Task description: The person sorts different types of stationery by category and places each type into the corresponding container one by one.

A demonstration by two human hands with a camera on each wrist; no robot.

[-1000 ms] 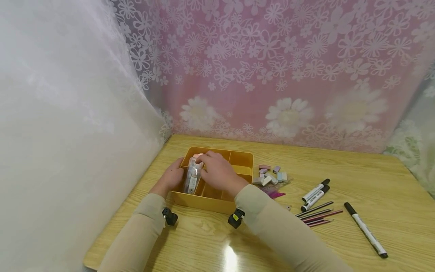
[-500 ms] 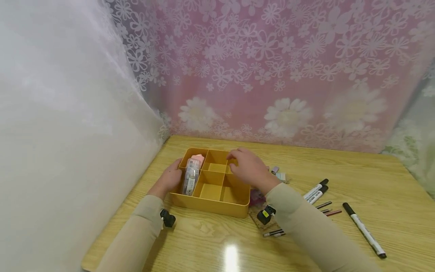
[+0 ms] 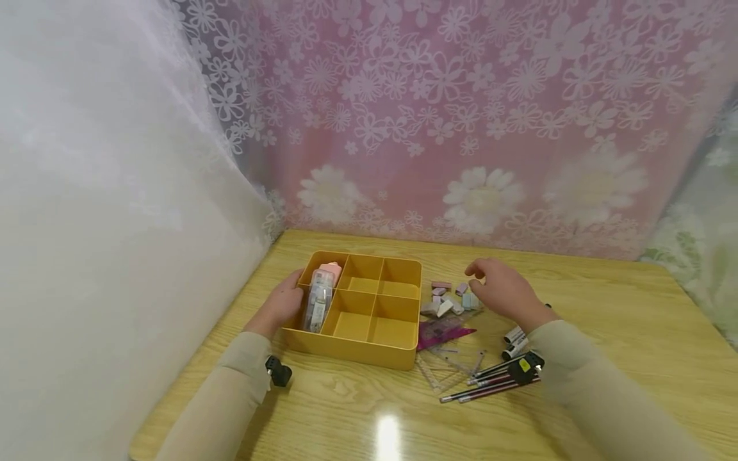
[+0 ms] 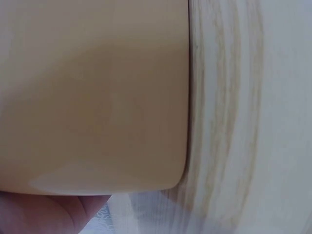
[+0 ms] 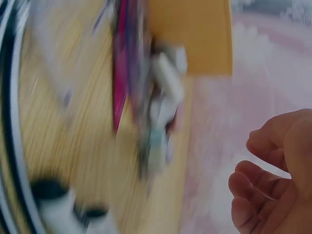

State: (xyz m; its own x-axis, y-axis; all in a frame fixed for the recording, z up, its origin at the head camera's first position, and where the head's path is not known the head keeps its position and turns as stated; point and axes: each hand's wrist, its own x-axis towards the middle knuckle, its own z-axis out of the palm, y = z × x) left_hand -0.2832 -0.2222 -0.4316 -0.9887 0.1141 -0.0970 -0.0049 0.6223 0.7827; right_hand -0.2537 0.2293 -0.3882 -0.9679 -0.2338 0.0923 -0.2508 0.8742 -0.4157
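Note:
A yellow divided box (image 3: 348, 349) stands on the table at the left of the head view. My left hand (image 3: 281, 301) holds its left side, near the rim; the left wrist view shows the box wall (image 4: 97, 107) close up, with some fingers (image 4: 44, 214) past its edge. In the leftmost compartments lie a clear plastic item with a white label (image 3: 318, 307) and a pink item (image 3: 330, 270). My right hand (image 3: 507, 291) hovers right of several small erasers (image 3: 444, 307), its fingers loosely bent with nothing between them.
Right of the box lie a magenta-edged ruler (image 3: 444, 336), clear set squares (image 3: 435, 374) and several pencils (image 3: 490, 387). Markers (image 3: 515, 347) lie partly hidden under the right forearm. A floral curtain (image 3: 461, 128) hangs behind the table, and a white sheet (image 3: 115, 224) at the left.
My right hand has left the items in the box's left compartment and moved rightward across the box, past the erasers. The left hand has stayed at the box's left side.

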